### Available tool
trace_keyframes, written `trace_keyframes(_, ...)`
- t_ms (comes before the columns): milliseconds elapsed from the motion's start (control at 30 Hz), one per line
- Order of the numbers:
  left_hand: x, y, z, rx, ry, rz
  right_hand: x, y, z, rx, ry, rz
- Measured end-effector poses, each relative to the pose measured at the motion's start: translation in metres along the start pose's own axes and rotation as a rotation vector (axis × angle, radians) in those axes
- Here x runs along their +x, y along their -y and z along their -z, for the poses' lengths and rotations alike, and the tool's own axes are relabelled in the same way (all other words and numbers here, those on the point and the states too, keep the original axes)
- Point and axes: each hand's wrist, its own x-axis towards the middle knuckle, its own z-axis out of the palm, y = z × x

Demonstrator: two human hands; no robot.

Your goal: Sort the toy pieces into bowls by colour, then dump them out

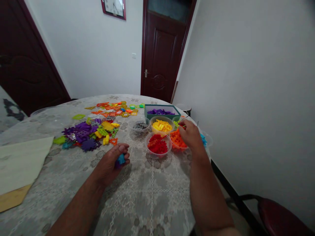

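L hand (109, 165) fingers clamped on blue piece (120, 159), resting on counter (152, 190). R hand (191, 135) over orange-piece bowl (173, 144), finger state unclear; keep wrist off rims.

I read the left hand (112, 164) resting on the desk (152, 193), fingers closed round a blue piece (121, 159). The right hand (192, 135) sits over the orange bowl (177, 141), fingertips at the green pieces (176, 124); I cannot make out its grip. Adjacent: red bowl (157, 145), yellow bowl (161, 126), grey bowl (140, 126), teal tray (161, 107) of purple pieces. Loose pieces (91, 131) lie left of the bowls
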Motion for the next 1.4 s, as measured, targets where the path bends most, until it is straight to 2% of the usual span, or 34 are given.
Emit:
trace_keyframes(67, -0.003, -0.003, 0.000, -0.051, 0.044, 0.030, 0.003, -0.020, 0.005, -0.085, 0.024, -0.165)
trace_keyframes(133, -0.007, -0.005, 0.000, -0.082, 0.094, 0.057, 0.002, -0.029, 0.004, -0.128, 0.056, -0.237)
trace_keyframes(200, -0.008, -0.005, 0.001, -0.096, 0.130, 0.058, 0.000, -0.030, 0.002, -0.135, 0.050, -0.225)
trace_keyframes(300, -0.007, -0.003, 0.002, -0.073, 0.138, 0.042, -0.001, -0.024, 0.000, -0.107, -0.035, -0.177)
trace_keyframes(400, -0.006, 0.000, 0.000, 0.006, 0.093, 0.037, -0.002, -0.009, -0.001, -0.010, -0.105, -0.103)
trace_keyframes(467, -0.005, 0.002, -0.002, 0.060, 0.079, 0.036, -0.006, 0.007, -0.005, 0.091, -0.107, -0.019)
trace_keyframes(567, -0.007, 0.004, -0.006, 0.122, 0.084, 0.042, -0.020, 0.040, -0.017, 0.236, -0.004, 0.165)
trace_keyframes(667, -0.010, 0.005, -0.009, 0.140, 0.083, 0.024, -0.041, 0.072, -0.032, 0.319, 0.210, 0.391)
trace_keyframes(733, -0.011, 0.005, -0.010, 0.139, 0.100, -0.001, -0.055, 0.088, -0.041, 0.328, 0.336, 0.473)
trace_keyframes(867, -0.010, 0.004, -0.009, 0.144, 0.120, -0.024, -0.074, 0.104, -0.058, 0.322, 0.460, 0.473)
trace_keyframes(1067, -0.004, 0.003, -0.009, 0.189, 0.089, -0.025, -0.079, 0.115, -0.069, 0.357, 0.459, 0.401)
trace_keyframes(1133, -0.003, 0.002, -0.011, 0.206, 0.080, -0.008, -0.072, 0.115, -0.063, 0.370, 0.444, 0.374)
trace_keyframes(1233, -0.003, 0.001, -0.011, 0.230, 0.037, 0.011, -0.052, 0.101, -0.039, 0.379, 0.317, 0.295)
trace_keyframes(1300, -0.002, 0.000, -0.009, 0.212, 0.016, 0.001, -0.036, 0.081, -0.016, 0.373, 0.189, 0.212)
trace_keyframes(1400, -0.001, -0.003, -0.006, 0.103, 0.026, -0.029, -0.019, 0.033, 0.018, 0.323, 0.020, 0.062)
